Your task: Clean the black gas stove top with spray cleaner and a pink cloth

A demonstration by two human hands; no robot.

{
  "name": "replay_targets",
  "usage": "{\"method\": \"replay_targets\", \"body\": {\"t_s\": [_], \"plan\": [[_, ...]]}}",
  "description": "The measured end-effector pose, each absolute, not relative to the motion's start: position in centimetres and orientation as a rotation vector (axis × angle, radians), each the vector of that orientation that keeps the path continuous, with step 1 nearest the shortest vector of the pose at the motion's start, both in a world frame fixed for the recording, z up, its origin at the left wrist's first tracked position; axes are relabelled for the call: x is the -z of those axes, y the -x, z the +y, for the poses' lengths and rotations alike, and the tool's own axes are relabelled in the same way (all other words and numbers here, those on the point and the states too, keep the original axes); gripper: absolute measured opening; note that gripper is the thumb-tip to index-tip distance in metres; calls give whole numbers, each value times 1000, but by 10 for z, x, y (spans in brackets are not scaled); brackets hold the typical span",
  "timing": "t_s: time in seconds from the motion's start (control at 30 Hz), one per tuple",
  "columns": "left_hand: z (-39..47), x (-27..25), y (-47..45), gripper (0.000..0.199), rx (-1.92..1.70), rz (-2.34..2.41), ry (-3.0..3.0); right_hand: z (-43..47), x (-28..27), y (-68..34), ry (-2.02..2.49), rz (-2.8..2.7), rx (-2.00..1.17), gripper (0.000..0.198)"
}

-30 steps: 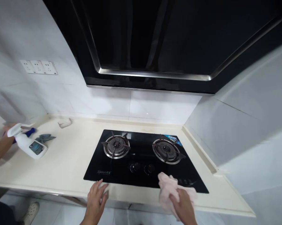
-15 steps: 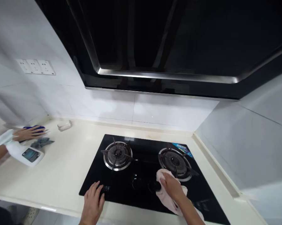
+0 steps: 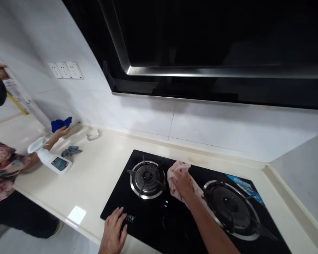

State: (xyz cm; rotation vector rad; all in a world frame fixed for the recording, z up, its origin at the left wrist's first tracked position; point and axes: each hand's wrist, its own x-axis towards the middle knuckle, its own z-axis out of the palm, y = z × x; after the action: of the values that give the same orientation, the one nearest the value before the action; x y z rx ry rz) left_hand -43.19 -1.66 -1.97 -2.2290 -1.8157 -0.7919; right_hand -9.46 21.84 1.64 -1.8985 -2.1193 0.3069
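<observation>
A pale pink cloth [image 3: 176, 169] lies bunched under my right hand [image 3: 183, 184], which grips it against the black glass of the gas stove [image 3: 153, 224]. The cloth sits between the left burner [image 3: 147, 178] and the right burner [image 3: 230, 204], towards the back of the glass. My left hand [image 3: 113, 229] rests on the stove's front left corner, fingers stretched out and holding nothing.
A white spray bottle [image 3: 51, 158], a grey rag [image 3: 71, 151] and a small clear dish [image 3: 93, 134] are on the counter. At left, another person's hand holds a blue cloth [image 3: 61, 123]. A black range hood [image 3: 201, 49] hangs overhead.
My right hand has carried the pink cloth from the stove's front, by the knobs, back to between the burners. My left hand stays put. The other person's blue cloth has lifted off the counter.
</observation>
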Motion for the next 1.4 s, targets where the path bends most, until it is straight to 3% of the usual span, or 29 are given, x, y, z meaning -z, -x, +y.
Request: {"method": "replay_targets", "body": {"t_s": [0.2, 0.47, 0.6, 0.77, 1.0, 1.13, 1.27, 1.4], "plan": [[-20, 15, 428, 33, 728, -1943, 2271, 261, -22, 102, 1880, -2190, -334, 47], [-20, 14, 425, 31, 769, -1981, 2319, 121, -17, 122, 1785, -2416, -146, 40], [-19, 17, 429, 31, 814, -1949, 2369, 95, -35, 145, 1803, -2493, -183, 31], [-19, 26, 437, 37, 1060, -1960, 2417, 74, -45, 208, 1713, -2566, -386, 32], [-18, 23, 466, 40, 1553, -2016, 2400, 11, -14, 312, 1404, -2403, -579, 29], [-24, 11, 517, 33, 1461, -2047, 2512, -18, -3, 258, 1788, -2179, -409, 38], [-31, -3, 560, 34, 1319, -1992, 2666, -47, 9, 204, 1930, -1984, -189, 32], [-31, -20, 571, 39, 1191, -1797, 2842, -51, 21, 259, 1954, -1931, -146, 30]]}}
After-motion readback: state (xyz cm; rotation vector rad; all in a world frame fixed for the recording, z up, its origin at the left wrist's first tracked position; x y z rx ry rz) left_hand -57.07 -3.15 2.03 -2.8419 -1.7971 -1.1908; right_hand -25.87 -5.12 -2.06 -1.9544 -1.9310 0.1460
